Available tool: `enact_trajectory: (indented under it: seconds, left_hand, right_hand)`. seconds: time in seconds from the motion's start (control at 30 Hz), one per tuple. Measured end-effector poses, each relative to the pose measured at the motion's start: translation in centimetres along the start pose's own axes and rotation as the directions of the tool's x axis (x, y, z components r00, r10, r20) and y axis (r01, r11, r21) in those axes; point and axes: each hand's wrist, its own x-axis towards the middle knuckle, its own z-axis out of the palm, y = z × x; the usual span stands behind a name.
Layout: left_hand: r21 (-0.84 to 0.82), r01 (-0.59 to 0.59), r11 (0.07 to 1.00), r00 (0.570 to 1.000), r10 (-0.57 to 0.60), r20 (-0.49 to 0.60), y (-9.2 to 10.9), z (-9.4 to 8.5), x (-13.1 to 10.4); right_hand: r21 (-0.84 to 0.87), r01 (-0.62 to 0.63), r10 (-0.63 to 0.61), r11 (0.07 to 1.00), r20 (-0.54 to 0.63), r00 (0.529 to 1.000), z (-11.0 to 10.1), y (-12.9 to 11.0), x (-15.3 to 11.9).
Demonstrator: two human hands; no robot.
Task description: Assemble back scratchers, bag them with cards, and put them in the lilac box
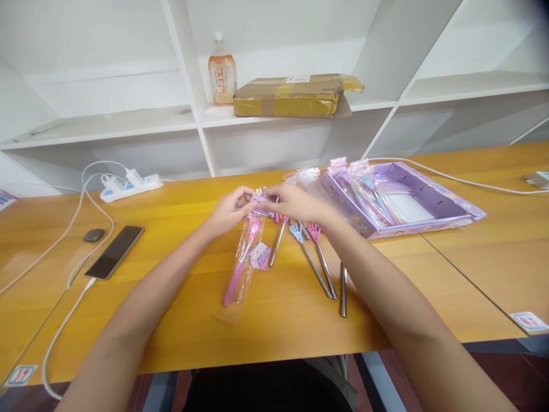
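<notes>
A pink hand-shaped back scratcher [245, 252] lies inside a clear plastic sleeve, its pink handle toward the table's front edge. At the sleeve's top is a purple header card [261, 200], pinched between the fingers of my left hand [231, 210] and my right hand [294, 201]. A small printed card [259, 256] rests beside the sleeve. Unwrapped scratchers with metal shafts lie to the right, among them a blue one [309, 254] and a pink one [321, 252]. My right hand partly hides other pieces behind it.
An open purple box [429, 226] at the right has several bagged scratchers [369, 194] over its left side. A phone [115, 252] on a white cable, a dark oval object [94, 235] and a power strip [131, 187] are left. A bottle [222, 74] and a taped carton [291, 97] stand on the shelf.
</notes>
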Motion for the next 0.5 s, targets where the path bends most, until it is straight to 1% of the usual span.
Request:
enact_trajectory:
  seconds: [0.1, 0.27, 0.4, 0.5]
  left_hand:
    - [0.048, -0.003, 0.999, 1.0, 0.004, -0.026, 0.2, 0.0, 0.0]
    - [0.04, 0.001, 0.999, 1.0, 0.0, -0.027, 0.3, 0.2, 0.1]
    - [0.026, -0.014, 1.0, 0.999, 0.015, -0.036, -0.4, -0.1, 0.2]
    - [0.01, 0.006, 1.0, 1.0, -0.006, -0.004, -1.0, -0.5, 0.3]
  right_hand:
    - [0.012, 0.014, -0.014, 1.0, 0.011, 1.0, 0.0, 0.0, 0.1]
    - [-0.005, 0.013, -0.013, 1.0, 0.017, 1.0, 0.2, 0.4, 0.3]
    - [-0.041, 0.039, -0.038, 0.998, 0.021, 0.999, 0.2, 0.5, 0.3]
    - [-0.07, 0.066, -0.064, 0.995, 0.029, 0.998, 0.2, 0.6, 0.3]
